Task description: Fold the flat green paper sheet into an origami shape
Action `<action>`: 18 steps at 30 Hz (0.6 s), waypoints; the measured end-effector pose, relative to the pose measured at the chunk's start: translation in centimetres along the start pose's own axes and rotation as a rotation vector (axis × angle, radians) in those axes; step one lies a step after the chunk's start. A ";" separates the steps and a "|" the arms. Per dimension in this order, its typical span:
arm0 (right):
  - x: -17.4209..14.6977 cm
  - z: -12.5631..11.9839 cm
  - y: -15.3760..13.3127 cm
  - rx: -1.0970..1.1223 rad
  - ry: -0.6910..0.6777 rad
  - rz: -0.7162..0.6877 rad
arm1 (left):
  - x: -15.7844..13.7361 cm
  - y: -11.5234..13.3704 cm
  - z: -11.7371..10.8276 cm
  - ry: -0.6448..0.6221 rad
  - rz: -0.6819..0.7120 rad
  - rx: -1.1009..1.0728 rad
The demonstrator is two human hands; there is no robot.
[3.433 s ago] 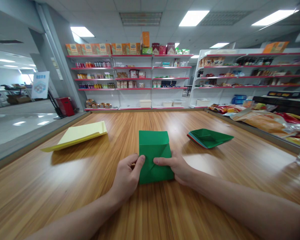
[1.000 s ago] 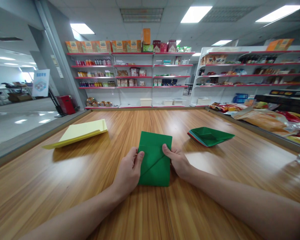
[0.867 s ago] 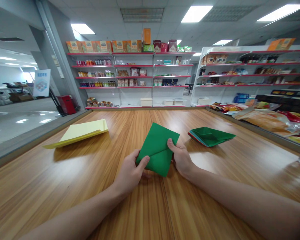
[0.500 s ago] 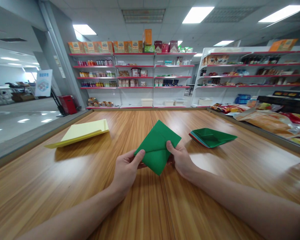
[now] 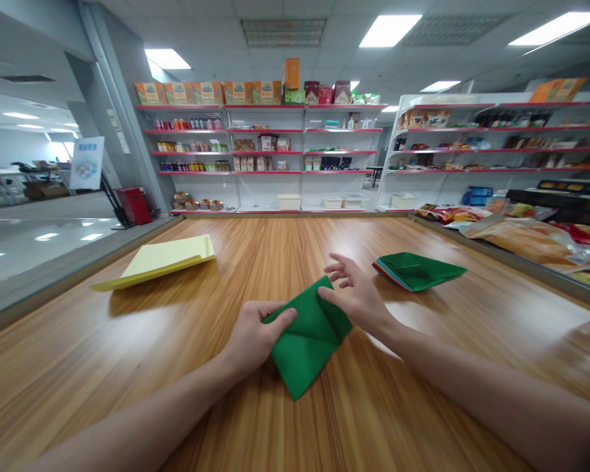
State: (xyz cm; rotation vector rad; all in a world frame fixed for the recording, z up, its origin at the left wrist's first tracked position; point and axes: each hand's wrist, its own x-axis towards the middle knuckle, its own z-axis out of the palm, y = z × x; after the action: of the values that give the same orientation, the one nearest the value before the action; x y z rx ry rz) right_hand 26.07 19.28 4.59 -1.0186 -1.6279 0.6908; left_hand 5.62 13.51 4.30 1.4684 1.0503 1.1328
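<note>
A folded green paper is held slightly above the table in front of me, with one corner pointing toward me and crease lines across it. My left hand pinches its left corner, thumb on top and the other fingers out of sight underneath. At the upper right edge, the thumb of my right hand lies against the paper. The other fingers of that hand are stretched out and spread, away from the sheet.
To the right lies a stack of folded papers, green on top with blue and red edges below. Pale yellow sheets lie at the left. Packaged snacks line the right side beyond the table. Stocked shelves stand behind.
The green paper has come lower and turned, its near corner now further toward me. My right hand has loosened from its right corner, fingers spreading at the upper edge. My left hand keeps hold.
</note>
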 end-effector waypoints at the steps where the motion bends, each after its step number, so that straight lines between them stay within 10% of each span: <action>1: 0.1 -0.3 -0.3 0.013 -0.139 0.029 | -0.1 0.0 0.0 -0.065 -0.002 0.019; 7: -0.6 -0.6 -0.3 0.174 -0.567 0.279 | -0.1 -0.4 -0.1 -0.182 -0.013 0.064; 18: -0.8 0.0 0.0 0.025 -0.276 0.068 | 0.9 -1.8 -0.2 0.043 -0.117 -0.424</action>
State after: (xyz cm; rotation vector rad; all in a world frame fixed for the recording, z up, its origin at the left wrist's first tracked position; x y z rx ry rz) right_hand 26.11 18.53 4.21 -0.9977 -1.8216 0.9283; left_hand 5.44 14.70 2.69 1.0399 0.8473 1.2186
